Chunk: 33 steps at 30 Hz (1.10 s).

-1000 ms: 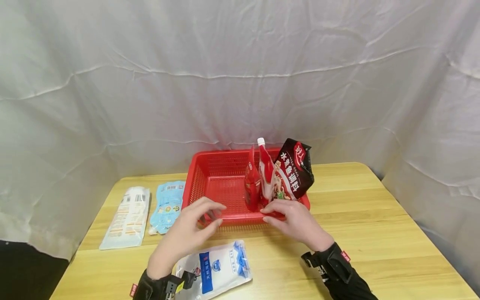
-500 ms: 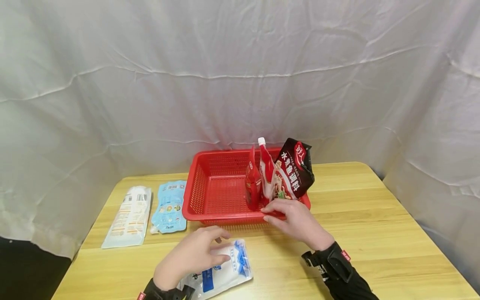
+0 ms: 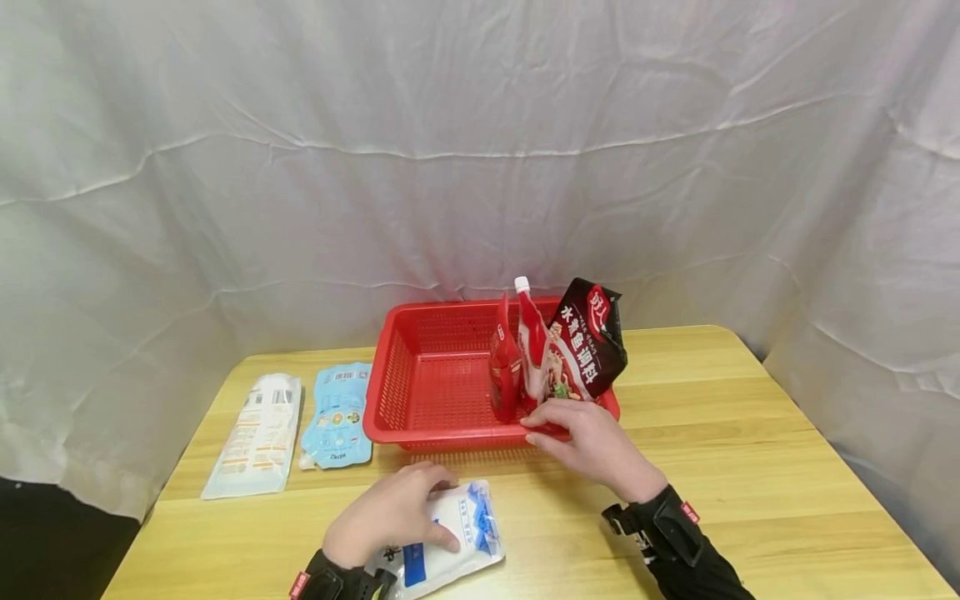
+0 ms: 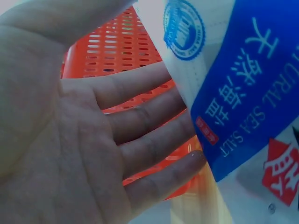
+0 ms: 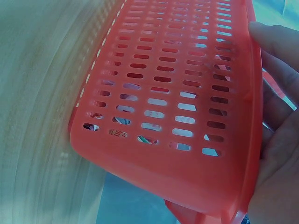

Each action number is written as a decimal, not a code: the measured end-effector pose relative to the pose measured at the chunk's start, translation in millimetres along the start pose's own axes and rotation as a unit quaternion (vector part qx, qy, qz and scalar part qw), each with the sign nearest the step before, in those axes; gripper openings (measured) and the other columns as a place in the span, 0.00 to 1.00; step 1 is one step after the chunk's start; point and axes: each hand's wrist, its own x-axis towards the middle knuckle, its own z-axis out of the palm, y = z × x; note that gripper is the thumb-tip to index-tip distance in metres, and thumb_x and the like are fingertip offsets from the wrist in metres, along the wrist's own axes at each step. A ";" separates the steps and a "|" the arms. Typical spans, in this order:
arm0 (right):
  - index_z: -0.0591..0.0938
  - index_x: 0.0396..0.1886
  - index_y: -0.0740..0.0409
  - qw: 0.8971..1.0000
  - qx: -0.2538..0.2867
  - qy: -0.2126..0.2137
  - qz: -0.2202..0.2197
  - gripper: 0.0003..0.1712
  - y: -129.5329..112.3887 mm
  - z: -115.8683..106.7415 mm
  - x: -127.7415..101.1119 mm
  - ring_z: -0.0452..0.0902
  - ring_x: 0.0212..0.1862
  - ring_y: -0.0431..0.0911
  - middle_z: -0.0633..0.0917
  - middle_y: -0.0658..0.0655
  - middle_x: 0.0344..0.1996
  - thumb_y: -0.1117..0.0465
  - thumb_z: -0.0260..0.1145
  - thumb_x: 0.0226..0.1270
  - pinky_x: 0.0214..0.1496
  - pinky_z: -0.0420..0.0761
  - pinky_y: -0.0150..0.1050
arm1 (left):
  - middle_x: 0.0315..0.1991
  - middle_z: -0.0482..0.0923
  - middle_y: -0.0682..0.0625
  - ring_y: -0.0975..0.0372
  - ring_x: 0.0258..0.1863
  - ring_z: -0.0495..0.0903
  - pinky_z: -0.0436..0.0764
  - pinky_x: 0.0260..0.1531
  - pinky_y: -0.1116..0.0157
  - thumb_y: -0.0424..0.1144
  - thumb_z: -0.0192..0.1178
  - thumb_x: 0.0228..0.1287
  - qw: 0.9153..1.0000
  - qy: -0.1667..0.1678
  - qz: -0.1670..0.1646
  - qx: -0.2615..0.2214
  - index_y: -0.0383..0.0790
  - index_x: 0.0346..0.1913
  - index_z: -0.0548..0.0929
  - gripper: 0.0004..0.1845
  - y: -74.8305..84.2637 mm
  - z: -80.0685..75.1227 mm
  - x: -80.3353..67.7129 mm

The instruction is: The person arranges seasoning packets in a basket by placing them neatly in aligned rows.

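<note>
My left hand (image 3: 392,517) lies over a white and blue sea salt packet (image 3: 477,527), which is flat on the table near the front. In the left wrist view, its fingers (image 4: 149,116) stretch fairly straight to the edge of the salt packet (image 4: 243,88), the tips partly hidden by it. The right hand (image 3: 592,446) grips the front rim of a red plastic basket (image 3: 442,432), with fingers over the rim. Inside the basket's right half stand a red pouch (image 3: 504,367), a red and white pouch with a white cap (image 3: 534,346) and a black seasoning packet (image 3: 588,337).
To the left of the basket lies a light blue spouted pouch (image 3: 337,417). A white packet (image 3: 258,437) lies farther left. The wooden table (image 3: 750,467) runs up to a grey cloth backdrop (image 3: 480,167).
My left hand has come back from the basket's front left rim and down onto the salt packet. The right hand has stayed on the basket rim.
</note>
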 end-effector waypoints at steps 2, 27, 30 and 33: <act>0.91 0.46 0.49 1.000 0.000 0.001 0.000 0.11 0.2 0.3 -0.3 0.88 0.48 0.43 0.91 0.45 0.44 0.58 0.77 0.65 0.51 0.87 0.44 | 0.52 0.85 0.53 0.59 0.52 0.81 0.82 0.55 0.51 0.56 0.85 0.41 1.000 -0.005 0.003 -0.005 0.42 0.57 0.85 0.39 -1.2 0.4 2.4; 0.91 0.45 0.49 1.000 0.001 0.009 -0.007 0.11 -1.4 0.4 0.2 0.88 0.47 0.42 0.91 0.46 0.43 0.58 0.78 0.64 0.50 0.87 0.42 | 0.34 0.75 0.58 0.64 0.34 0.72 0.74 0.35 0.65 0.50 0.86 0.40 0.998 -0.058 -0.020 -0.025 0.47 0.46 0.79 0.32 0.5 1.2 16.8; 0.91 0.46 0.49 1.000 -0.001 0.009 -0.009 0.11 -1.6 0.6 0.2 0.88 0.47 0.43 0.91 0.46 0.44 0.58 0.78 0.64 0.50 0.87 0.42 | 0.32 0.74 0.58 0.64 0.32 0.71 0.72 0.33 0.66 0.50 0.86 0.40 0.998 -0.058 -0.017 -0.026 0.48 0.45 0.78 0.32 1.9 1.2 16.9; 0.91 0.46 0.49 1.000 -0.003 0.007 -0.006 0.11 -1.8 0.3 0.2 0.88 0.47 0.43 0.91 0.46 0.44 0.58 0.78 0.64 0.50 0.87 0.42 | 0.32 0.74 0.57 0.64 0.32 0.71 0.72 0.32 0.66 0.49 0.86 0.41 0.998 -0.059 -0.006 -0.033 0.47 0.46 0.77 0.32 2.9 1.8 16.7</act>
